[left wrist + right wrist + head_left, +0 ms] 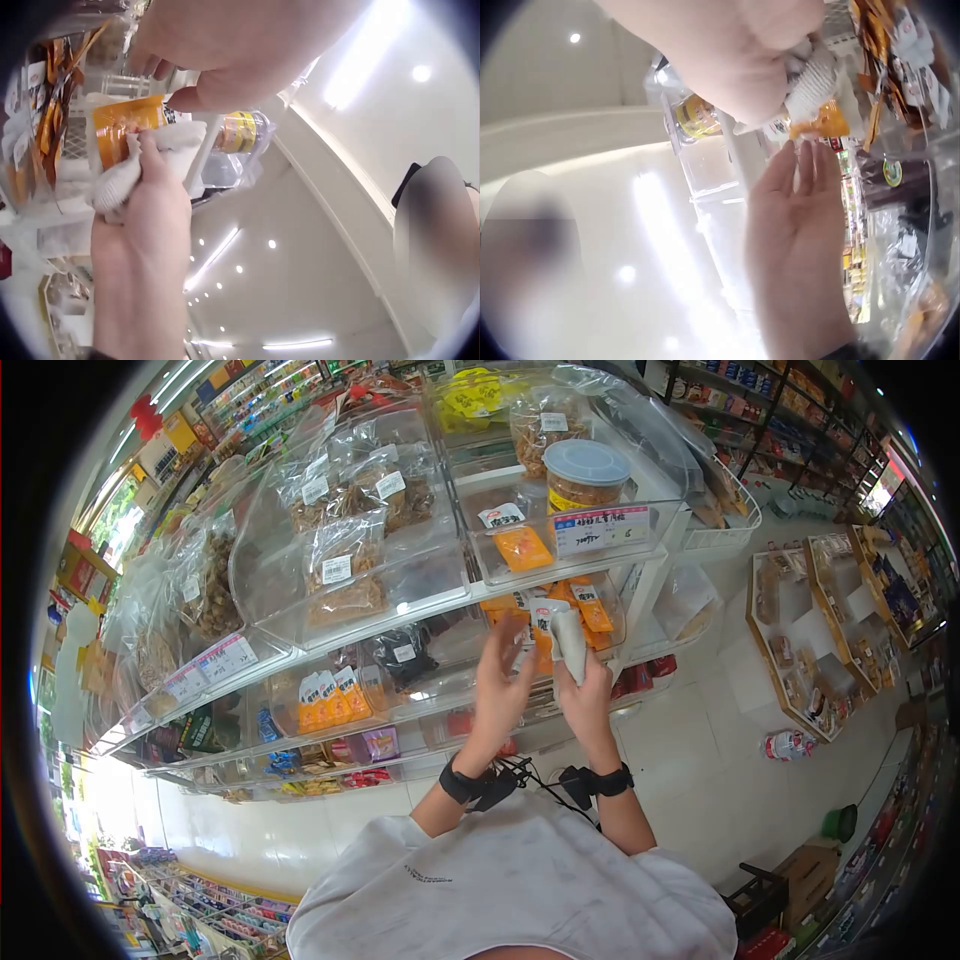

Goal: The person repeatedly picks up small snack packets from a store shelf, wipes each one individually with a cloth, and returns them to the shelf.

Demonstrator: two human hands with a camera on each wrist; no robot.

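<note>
In the head view my right hand (pixel 588 695) grips a white ribbed cloth (pixel 570 645) against an orange and white packet (pixel 543 622). The left wrist view shows that right hand (pixel 146 217) with its thumb on the cloth (pixel 118 184), and the packet (pixel 120 124) upright behind it. My left hand (pixel 503 685) is raised beside the packet, its fingers extended and apart from the cloth. In the right wrist view the left fingertips lie at the orange edge of the packet (pixel 821 121); whether they press on it I cannot tell.
Clear shelf bins with a front rail (pixel 400 610) stand ahead, holding orange packets (pixel 590 607), bagged dried goods (pixel 345 570) and a blue-lidded tub (pixel 587 470). A price card (pixel 600 532) hangs on the upper bin. Wooden display bins (pixel 800 650) stand on the right.
</note>
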